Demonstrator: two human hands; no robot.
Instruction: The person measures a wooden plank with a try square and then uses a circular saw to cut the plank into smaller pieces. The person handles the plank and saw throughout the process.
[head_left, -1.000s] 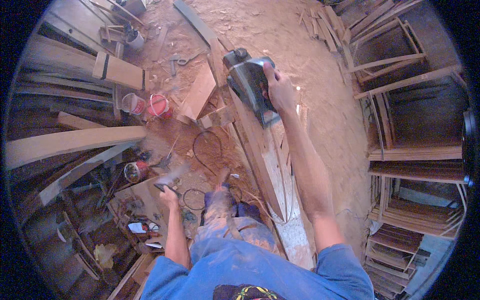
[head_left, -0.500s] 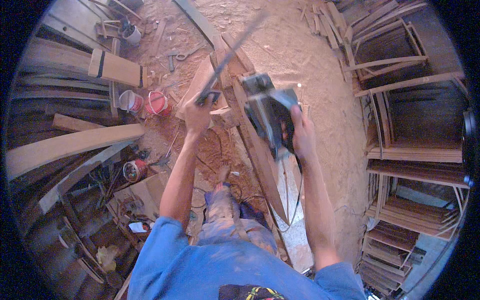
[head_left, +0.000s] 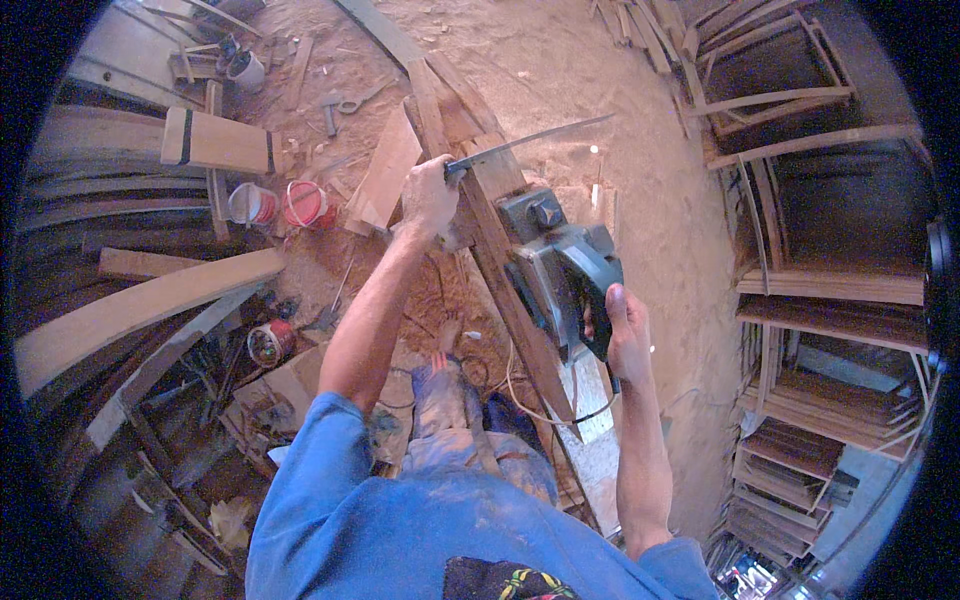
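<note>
Nearest, just short of the power planer (head_left: 565, 275) on the body side: a looped cord (head_left: 535, 412), hanging across the pointed end of a brown plank (head_left: 527, 345). At the planer's right side, grasping its dark handle: right hand (head_left: 628, 330), fingers wrapped round, thumb on top. Planer itself set lengthwise over the plank (pressed on the wood or just clear of it, cannot tell).

Farther out, beyond the planer and to its left: left hand (head_left: 430, 200), fingers clenched round the dark grip of a long thin blade (head_left: 530, 140). Slanting across, past the planer's far end, tip over the sawdust-covered floor (head_left: 680, 220).

Left of the planer, well apart: red bucket (head_left: 310, 205), beside a red-and-white bucket (head_left: 252, 204). Farthest, beyond and left of the planer: hammer (head_left: 331, 118), lying among wood scraps.
</note>
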